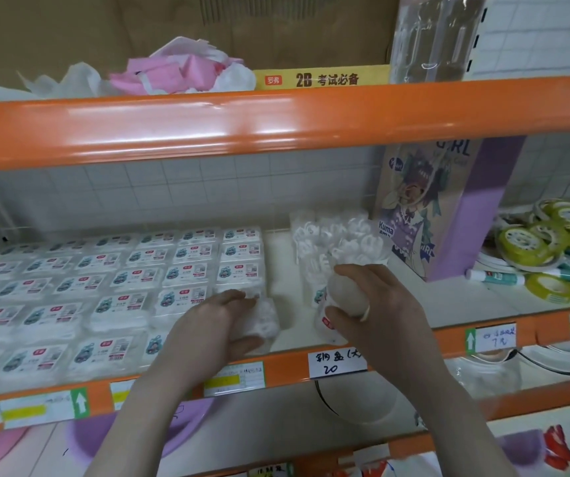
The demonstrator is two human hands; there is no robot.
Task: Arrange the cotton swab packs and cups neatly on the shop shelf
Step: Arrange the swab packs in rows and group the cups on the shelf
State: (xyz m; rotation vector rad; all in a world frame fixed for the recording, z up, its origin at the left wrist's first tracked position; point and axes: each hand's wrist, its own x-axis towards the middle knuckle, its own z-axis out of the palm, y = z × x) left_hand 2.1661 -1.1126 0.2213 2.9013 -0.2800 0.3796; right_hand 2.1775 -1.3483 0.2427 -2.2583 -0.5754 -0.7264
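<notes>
Flat cotton swab packs (118, 280) with red and teal labels lie in rows across the left half of the white shelf (282, 259). My left hand (214, 325) grips one swab pack (264, 320) at the front right end of those rows, fingers curled around its near side. My right hand (376, 304) grips a white swab cup (328, 318) from above, near the shelf's front edge. More clear-wrapped cups (338, 242) of swabs stand bunched behind it.
A purple cartoon gift bag (449, 208) stands right of the cups. Yellow-green tape rolls (552, 235) and glue sticks (504, 278) fill the far right. An orange rail (276, 122) crosses overhead; another orange rail with price tags (337, 363) runs below my wrists.
</notes>
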